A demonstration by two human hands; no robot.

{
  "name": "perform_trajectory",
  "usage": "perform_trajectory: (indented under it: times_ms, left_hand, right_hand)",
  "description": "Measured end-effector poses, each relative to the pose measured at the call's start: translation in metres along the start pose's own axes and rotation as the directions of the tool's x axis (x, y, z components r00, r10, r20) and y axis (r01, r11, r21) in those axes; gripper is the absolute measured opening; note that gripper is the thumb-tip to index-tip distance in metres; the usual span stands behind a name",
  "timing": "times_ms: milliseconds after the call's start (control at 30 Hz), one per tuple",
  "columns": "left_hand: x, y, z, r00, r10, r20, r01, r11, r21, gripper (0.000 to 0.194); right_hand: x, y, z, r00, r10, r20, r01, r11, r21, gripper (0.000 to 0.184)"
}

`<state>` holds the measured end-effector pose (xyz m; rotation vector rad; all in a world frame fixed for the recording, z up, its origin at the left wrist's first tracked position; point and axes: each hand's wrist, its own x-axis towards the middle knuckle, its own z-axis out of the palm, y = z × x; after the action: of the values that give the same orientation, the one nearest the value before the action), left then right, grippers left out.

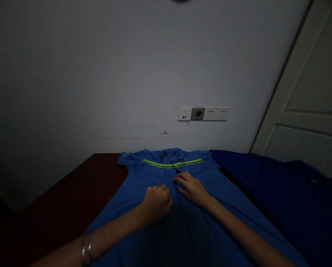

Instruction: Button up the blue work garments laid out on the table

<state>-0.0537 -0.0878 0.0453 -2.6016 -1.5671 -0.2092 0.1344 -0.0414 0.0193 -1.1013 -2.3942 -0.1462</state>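
Note:
A blue short-sleeved shirt (135, 189) lies spread front side up, its collar toward the wall. A yellow-green reflective stripe (157, 164) crosses its chest. My left hand (157, 200) is closed in a fist over the shirt's middle, left of the front opening; its fingertips are hidden. Just to the right and a little farther off, my right hand (190, 187) has its fingers bent at the front opening. A small thin dark thing (178, 171) shows at those fingertips, too dim to name. The two hands are close together but apart.
Under the shirt is a dark red table (99, 181). Darker blue cloth (266, 181) lies to the right. A pale wall with a row of sockets (216, 114) rises behind the table. At the right stands a panelled door (313, 111). The light is dim.

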Motion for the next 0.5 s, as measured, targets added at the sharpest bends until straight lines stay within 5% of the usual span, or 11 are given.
perform_trajectory:
  times_ms: [233,367,500]
  left_hand:
    - [0.005,0.000,-0.001,1.000,-0.008,0.003,0.008,0.998,-0.065,0.026]
    - [0.025,-0.019,0.002,1.000,0.007,0.013,-0.003,0.957,-0.290,0.025]
    - [0.055,-0.043,0.014,0.988,0.141,-0.060,-0.152,0.844,-0.514,0.021]
  right_hand:
    - [0.003,0.009,0.012,0.979,-0.206,-0.015,0.200,0.963,-0.183,0.016]
    - [0.002,0.014,0.017,0.972,-0.226,-0.061,0.209,0.956,-0.208,0.015]
    - [0.000,0.015,0.018,0.968,-0.234,-0.089,0.209,0.952,-0.225,0.018]
